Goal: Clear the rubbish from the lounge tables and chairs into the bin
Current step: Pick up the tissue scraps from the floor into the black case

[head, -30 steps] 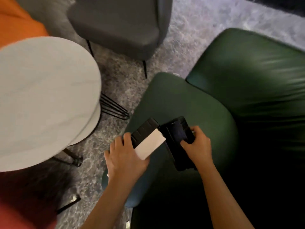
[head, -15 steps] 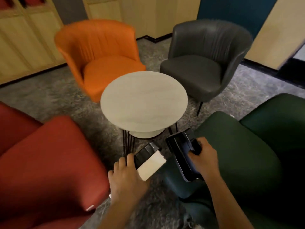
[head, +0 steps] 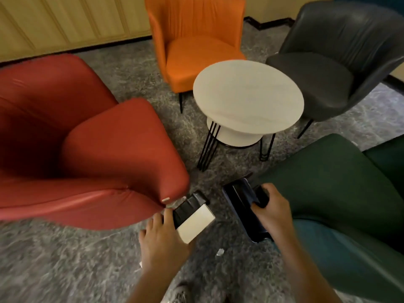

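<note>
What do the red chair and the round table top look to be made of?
Red chair: likely leather or imitation leather, smooth, with sheen and creases. Table top: pale stone or stone-look laminate, matt, faintly veined; unclear which.

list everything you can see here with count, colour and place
red padded armchair: 1, red, left
orange padded armchair: 1, orange, top centre, behind the table
grey padded armchair: 1, dark grey, top right
green padded armchair: 1, dark green, right
round white stone-look table: 1, white top, black wire legs, among the chairs
black-and-white cardboard box: 1, in the left hand
black flat glossy item: 1, kind unclear, in the right hand
small white scrap: 1, white, on the carpet between the arms
grey mottled carpet: 1, grey, floor
hands: 2, left hand grips the box, right hand grips the black item
</note>
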Motion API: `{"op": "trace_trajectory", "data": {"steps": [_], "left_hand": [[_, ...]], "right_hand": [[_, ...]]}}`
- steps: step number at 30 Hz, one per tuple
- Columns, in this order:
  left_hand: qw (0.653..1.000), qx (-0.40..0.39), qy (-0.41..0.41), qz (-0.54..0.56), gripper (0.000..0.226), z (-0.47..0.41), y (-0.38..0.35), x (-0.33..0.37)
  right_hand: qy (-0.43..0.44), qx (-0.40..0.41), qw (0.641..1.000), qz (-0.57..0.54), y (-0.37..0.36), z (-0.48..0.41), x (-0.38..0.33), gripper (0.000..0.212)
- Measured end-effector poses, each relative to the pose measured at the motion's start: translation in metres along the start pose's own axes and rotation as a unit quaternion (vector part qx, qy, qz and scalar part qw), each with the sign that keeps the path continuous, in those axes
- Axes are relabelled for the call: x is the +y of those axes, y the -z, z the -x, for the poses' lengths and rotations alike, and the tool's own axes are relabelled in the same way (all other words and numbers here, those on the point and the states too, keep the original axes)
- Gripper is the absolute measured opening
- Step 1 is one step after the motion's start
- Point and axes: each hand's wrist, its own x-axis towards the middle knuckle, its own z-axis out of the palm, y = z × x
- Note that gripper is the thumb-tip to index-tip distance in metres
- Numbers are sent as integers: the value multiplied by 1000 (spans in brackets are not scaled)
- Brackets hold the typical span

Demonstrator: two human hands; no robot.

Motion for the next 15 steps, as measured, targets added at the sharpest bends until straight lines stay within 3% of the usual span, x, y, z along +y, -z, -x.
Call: {"op": "trace_trajectory", "data": {"steps": [7,15], "left_hand": [[995,-59,77,-12,83,63,-85,-41],[983,-82,165,-12,78,78,-226,-100]], "right_hand": [[9,-81,996,28,-68,30,73,27],[41,-157,982,93,-203,33,190,30]]}}
